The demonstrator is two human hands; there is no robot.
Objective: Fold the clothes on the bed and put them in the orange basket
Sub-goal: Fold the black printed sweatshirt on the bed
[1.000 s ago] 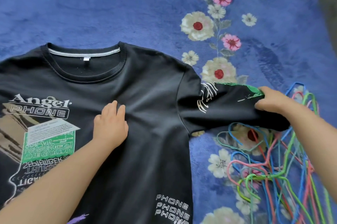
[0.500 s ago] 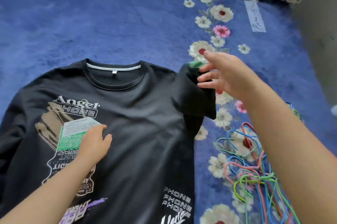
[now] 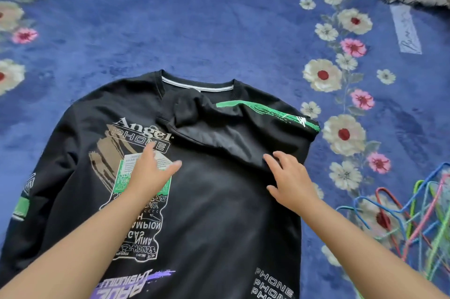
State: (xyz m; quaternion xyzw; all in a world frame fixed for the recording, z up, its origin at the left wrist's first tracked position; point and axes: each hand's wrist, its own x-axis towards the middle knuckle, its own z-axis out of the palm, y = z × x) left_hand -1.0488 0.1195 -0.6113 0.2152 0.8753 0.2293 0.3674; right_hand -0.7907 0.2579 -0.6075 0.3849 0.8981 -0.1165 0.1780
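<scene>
Both hands, left (image 3: 151, 172) and right (image 3: 289, 182), lie flat on the black sweatshirt (image 3: 219, 213); each grip wide, holding nothing.

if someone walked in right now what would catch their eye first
Probably the black printed sweatshirt spread across the blue floral bedspread, one green-striped sleeve folded over its chest. Both hands, left and right, lie on it. Bright hangers tangle at the right edge.

Both bare forearms reach forward; left hand (image 3: 152, 172) and right hand (image 3: 289, 182) lie open-fingered.
</scene>
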